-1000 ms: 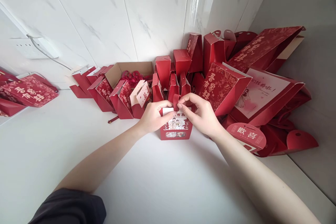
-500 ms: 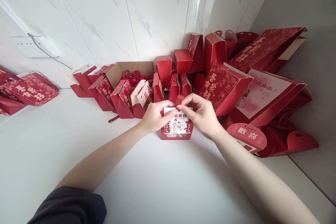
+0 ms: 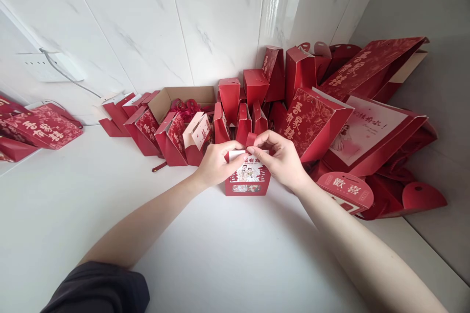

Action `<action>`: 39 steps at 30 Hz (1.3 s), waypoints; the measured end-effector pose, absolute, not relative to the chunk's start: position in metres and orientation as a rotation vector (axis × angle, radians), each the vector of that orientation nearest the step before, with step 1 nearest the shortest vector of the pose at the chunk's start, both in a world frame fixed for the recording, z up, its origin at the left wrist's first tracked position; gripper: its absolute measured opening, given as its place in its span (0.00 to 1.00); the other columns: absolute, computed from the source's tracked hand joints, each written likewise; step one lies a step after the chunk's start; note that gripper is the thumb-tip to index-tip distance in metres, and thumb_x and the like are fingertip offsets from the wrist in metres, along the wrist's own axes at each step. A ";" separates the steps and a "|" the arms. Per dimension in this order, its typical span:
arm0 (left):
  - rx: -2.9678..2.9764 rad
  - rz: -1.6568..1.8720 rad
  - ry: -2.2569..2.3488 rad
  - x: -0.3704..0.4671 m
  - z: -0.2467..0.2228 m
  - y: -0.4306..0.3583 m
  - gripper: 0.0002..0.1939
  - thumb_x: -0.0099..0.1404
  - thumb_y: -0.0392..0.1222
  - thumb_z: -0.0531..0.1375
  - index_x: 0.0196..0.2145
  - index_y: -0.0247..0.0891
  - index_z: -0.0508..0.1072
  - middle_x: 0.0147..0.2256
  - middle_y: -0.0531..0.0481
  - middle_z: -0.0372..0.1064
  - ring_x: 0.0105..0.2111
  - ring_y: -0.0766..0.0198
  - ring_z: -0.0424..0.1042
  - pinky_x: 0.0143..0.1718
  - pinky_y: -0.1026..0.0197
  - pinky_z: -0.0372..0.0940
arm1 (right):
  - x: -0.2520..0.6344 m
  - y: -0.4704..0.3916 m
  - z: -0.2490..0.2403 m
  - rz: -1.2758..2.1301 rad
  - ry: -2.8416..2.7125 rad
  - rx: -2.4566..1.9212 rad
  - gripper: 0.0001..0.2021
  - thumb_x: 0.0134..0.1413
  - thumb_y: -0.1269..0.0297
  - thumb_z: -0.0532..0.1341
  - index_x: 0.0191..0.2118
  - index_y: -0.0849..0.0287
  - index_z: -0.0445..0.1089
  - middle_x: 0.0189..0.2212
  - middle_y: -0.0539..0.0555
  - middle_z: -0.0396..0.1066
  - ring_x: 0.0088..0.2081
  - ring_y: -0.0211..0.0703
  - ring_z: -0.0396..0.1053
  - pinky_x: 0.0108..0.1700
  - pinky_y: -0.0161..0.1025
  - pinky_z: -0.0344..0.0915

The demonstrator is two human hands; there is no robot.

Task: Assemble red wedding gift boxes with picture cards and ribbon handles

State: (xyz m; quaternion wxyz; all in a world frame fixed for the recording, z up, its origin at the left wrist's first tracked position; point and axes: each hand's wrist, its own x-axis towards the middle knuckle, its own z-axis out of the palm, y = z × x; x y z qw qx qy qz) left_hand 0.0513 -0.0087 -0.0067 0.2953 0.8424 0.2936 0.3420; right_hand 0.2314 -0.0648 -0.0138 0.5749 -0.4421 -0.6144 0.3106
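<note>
A small red and white gift box (image 3: 248, 187) with a printed couple stands upright on the white table, between my hands. My left hand (image 3: 224, 161) pinches its top left edge, thumb in front. At the top right, my right hand (image 3: 281, 156) has thumb and index finger closed on the box's top, beside a short red strap (image 3: 251, 139) that rises above it. Fingers cover part of the box's top. Just behind stand several narrow red boxes (image 3: 244, 122).
An open cardboard box (image 3: 191, 93) holds red ribbons (image 3: 187, 107). Red gift boxes (image 3: 172, 137) line its left side. Larger red boxes (image 3: 316, 120) pile up at the right, by the wall. More red bags (image 3: 44, 124) lie at the far left, below a wall socket (image 3: 51, 66).
The white printed card on the front of the box has shifted upward, and a patterned strip shows below it. Both hands have stayed almost in place.
</note>
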 end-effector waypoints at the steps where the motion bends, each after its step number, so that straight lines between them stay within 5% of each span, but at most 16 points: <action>1: 2.254 0.912 0.779 0.051 -0.007 -0.009 0.10 0.66 0.45 0.59 0.31 0.36 0.73 0.23 0.55 0.65 0.24 0.70 0.61 0.26 0.66 0.57 | 0.231 -0.065 -0.014 0.728 -1.432 -1.031 0.09 0.56 0.58 0.65 0.33 0.56 0.67 0.30 0.50 0.69 0.31 0.38 0.66 0.31 0.37 0.63; 14: 2.283 0.918 0.795 0.051 -0.008 -0.006 0.10 0.64 0.44 0.60 0.30 0.36 0.74 0.23 0.55 0.66 0.23 0.70 0.60 0.25 0.66 0.56 | 0.237 -0.063 -0.012 0.804 -1.416 -0.974 0.13 0.53 0.60 0.68 0.39 0.56 0.64 0.34 0.50 0.69 0.37 0.40 0.69 0.39 0.38 0.66; 24: 2.316 0.872 0.824 0.049 -0.010 -0.005 0.08 0.65 0.43 0.59 0.33 0.36 0.73 0.25 0.55 0.68 0.25 0.70 0.63 0.27 0.67 0.58 | 0.246 -0.074 0.005 0.626 -1.730 -1.275 0.04 0.58 0.63 0.62 0.34 0.57 0.72 0.32 0.49 0.74 0.33 0.38 0.69 0.37 0.36 0.63; 39: 2.375 0.951 0.761 0.051 -0.011 -0.008 0.12 0.67 0.43 0.58 0.27 0.36 0.66 0.21 0.59 0.58 0.22 0.73 0.56 0.25 0.67 0.54 | 0.243 -0.074 0.006 0.597 -1.704 -1.316 0.06 0.55 0.63 0.62 0.31 0.58 0.73 0.30 0.48 0.75 0.31 0.37 0.69 0.35 0.35 0.63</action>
